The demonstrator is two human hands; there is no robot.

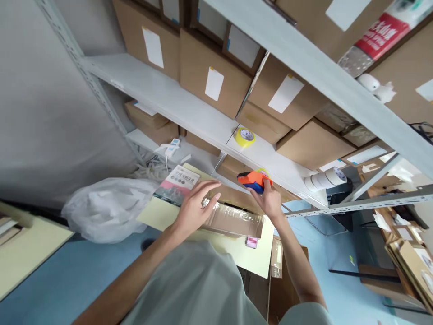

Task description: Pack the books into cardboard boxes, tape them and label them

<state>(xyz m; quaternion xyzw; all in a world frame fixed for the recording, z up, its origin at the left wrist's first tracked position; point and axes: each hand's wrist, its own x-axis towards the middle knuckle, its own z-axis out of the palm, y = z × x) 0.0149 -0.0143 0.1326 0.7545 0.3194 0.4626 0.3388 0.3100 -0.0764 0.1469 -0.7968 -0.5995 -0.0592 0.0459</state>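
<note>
My right hand (270,201) grips an orange and blue tape dispenser (253,180), with a bit of yellow tape roll showing behind it. The dispenser is held up over the far side of a cardboard box (233,219) that has clear tape across its top. At the box's left end is my left hand (196,205), its fingers apart and nothing in them; whether it touches the cardboard I cannot tell. The box lies on a pale yellow tabletop (250,259). A book with a white and pink cover (177,183) lies beyond my left hand.
Grey metal shelving (216,131) with cardboard boxes rises in front. On a shelf stand a yellow tape roll (245,137) and white tape rolls (325,178). A white power strip (172,148) sits behind the book. A plastic bag (110,210) bulges at the left.
</note>
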